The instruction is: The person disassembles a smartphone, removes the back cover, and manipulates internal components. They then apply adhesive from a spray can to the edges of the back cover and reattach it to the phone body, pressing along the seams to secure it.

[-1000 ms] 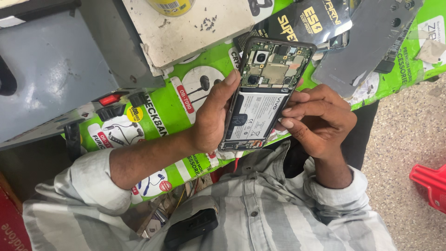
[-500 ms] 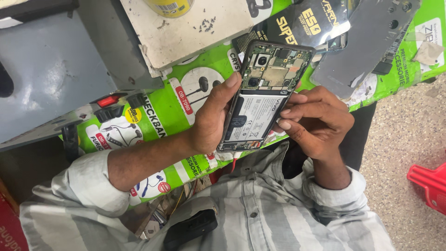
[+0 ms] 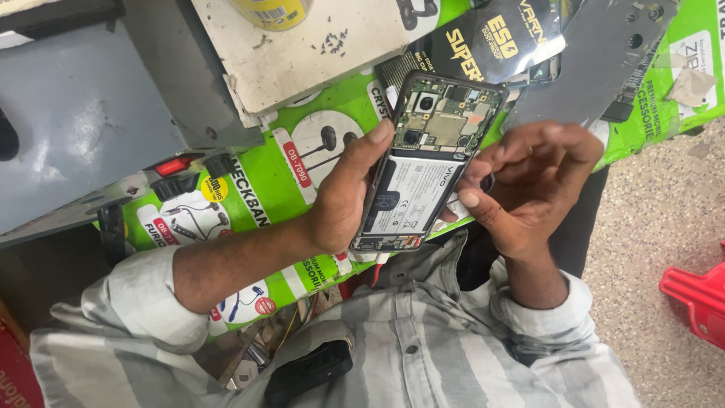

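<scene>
My left hand [image 3: 343,196] grips an opened phone [image 3: 423,181] by its left edge, thumb lying along the frame. The back cover is off, so the white battery and the green circuit board with its camera modules show. My right hand [image 3: 529,189] is at the phone's right edge, its thumb tip on the rim beside the battery and its fingers curled behind. Something small and dark shows between those fingers; I cannot tell what it is. The phone hangs above a green printed sheet [image 3: 264,181] with earphone pictures.
A grey metal box [image 3: 75,128] sits at the left, with a worn white board [image 3: 317,53] and a yellow can [image 3: 272,9] at the top. A black foil pouch [image 3: 491,38] and a grey back cover [image 3: 596,60] lie beyond the phone. A red plastic thing [image 3: 698,298] stands on the speckled floor.
Both hands and the phone have stayed almost in place. The right hand's fingers have shifted slightly along the phone's right edge.
</scene>
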